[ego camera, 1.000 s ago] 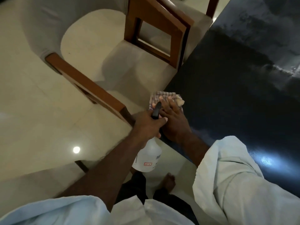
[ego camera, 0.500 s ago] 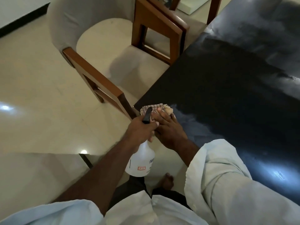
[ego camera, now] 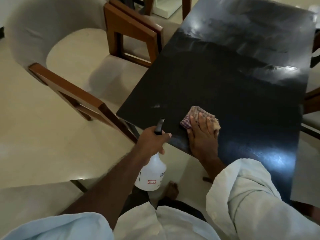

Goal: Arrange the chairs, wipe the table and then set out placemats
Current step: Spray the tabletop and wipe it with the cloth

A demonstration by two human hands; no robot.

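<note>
One black table (ego camera: 225, 87): right hand (ego camera: 203, 135) flat on one cloth (ego camera: 195, 115), left hand (ego camera: 152, 139) gripping one bottle (ego camera: 151, 174).

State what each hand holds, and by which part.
Left hand grips the spray bottle by its neck, under the trigger. Right hand presses flat on the cloth.

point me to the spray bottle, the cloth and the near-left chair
spray bottle (ego camera: 151, 175), head view: on its white body, below the left hand.
cloth (ego camera: 194, 113), head view: on the checked part showing past the right hand's fingertips.
near-left chair (ego camera: 72, 91), head view: on its wooden armrest.
</note>
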